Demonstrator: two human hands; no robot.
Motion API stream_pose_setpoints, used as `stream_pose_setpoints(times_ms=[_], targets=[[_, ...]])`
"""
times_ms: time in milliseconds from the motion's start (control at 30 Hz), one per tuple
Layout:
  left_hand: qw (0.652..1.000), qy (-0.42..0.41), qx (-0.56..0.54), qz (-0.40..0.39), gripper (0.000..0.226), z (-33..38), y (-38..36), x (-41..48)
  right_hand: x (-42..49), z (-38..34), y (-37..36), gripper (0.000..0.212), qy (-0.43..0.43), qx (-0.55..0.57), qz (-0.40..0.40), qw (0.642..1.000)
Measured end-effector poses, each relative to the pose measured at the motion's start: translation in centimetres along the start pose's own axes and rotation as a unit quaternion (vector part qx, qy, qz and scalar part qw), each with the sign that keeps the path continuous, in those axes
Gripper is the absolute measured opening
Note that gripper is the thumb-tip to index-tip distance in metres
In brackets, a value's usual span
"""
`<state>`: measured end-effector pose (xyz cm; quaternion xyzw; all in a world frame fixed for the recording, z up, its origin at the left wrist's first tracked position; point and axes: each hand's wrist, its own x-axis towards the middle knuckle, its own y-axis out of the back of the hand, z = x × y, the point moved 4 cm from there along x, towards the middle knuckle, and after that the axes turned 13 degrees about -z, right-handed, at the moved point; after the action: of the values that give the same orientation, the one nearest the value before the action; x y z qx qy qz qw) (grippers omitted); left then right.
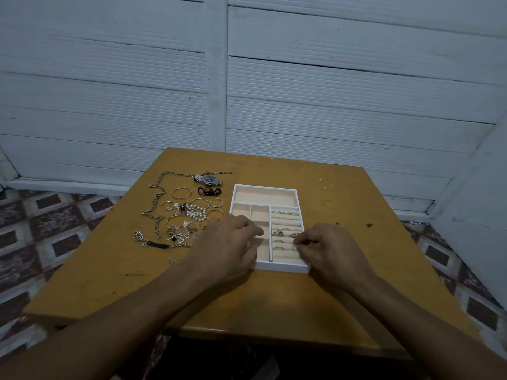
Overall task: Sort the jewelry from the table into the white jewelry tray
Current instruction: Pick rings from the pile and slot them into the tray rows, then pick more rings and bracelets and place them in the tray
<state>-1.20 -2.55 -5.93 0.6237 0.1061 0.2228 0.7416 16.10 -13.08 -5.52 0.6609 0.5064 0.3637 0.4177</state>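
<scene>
The white jewelry tray (264, 187) with a peach lining sits mid-table. Its right section holds several silver rings (285, 214) in padded rows. My right hand (327, 249) hovers over the tray's near right corner and pinches a small silver ring (295, 246) at the ring rows. My left hand (230, 246) rests with curled fingers on the tray's near left compartments; whether it holds anything is hidden. Left of the tray lies loose jewelry: a wristwatch (209, 179), a long chain necklace (157, 200), bangles (181, 192), a pearl piece (195, 211) and a dark bracelet (162, 244).
The orange-brown table (343, 204) is scuffed, with bare wood to the right of the tray and in front of it. A black hair tie (209, 191) lies by the watch. A white plank wall stands behind; patterned floor tiles flank the table.
</scene>
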Motion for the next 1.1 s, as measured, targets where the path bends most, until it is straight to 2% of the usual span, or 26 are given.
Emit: stream_pose_setpoints(times_ms=[200, 467, 767, 933, 1100], targets=[[0.999, 0.023, -0.028, 0.013, 0.042, 0.1, -0.1, 0.2, -1.2, 0.3, -0.5, 0.027, 0.022, -0.056, -0.002, 0.998], [0.999, 0.024, -0.044, 0.011, 0.051, 0.6, -0.8, 0.2, -2.0, 0.6, -1.1, 0.035, 0.024, -0.052, -0.026, 0.998], [0.999, 0.027, -0.039, 0.01, 0.044, -0.3, -0.7, 0.7, -0.3, -1.0, 0.2, 0.032, 0.006, 0.07, -0.021, 0.997], [0.999, 0.04, -0.026, 0.015, 0.042, -2.8, 0.3, 0.8, 2.3, -3.6, 0.6, 0.037, 0.018, 0.064, -0.045, 0.997], [0.994, 0.103, -0.031, 0.023, 0.037, -7.8, 2.2, 0.6, 6.1, -6.0, -0.1, 0.037, 0.018, 0.051, -0.075, 0.996]])
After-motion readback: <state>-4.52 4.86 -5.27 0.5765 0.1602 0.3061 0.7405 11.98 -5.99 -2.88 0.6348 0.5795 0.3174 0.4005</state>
